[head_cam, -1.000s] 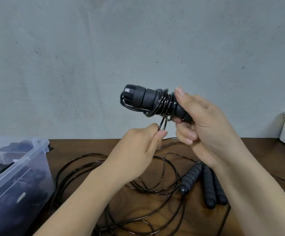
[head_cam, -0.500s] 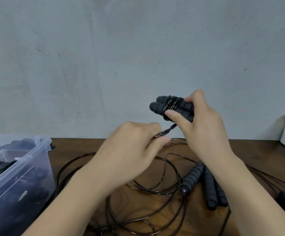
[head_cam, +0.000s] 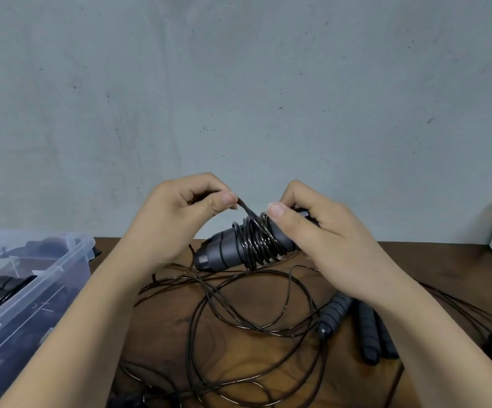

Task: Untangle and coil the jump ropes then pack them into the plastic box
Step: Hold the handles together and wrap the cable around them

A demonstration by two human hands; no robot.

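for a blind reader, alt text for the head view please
Above a wooden table, the right hand grips a jump rope's paired handles wrapped in cord while the left hand pinches the cord's loose end. More tangled ropes lie below, a clear plastic box at left.

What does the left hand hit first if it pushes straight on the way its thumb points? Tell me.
Probably the thumb of the right hand, pressed on the coiled cord round the handles; depth is unclear.

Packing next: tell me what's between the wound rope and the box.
Only the left hand, pinching the rope's end, lies between the wound rope and the open box; loose ropes lie on the table.
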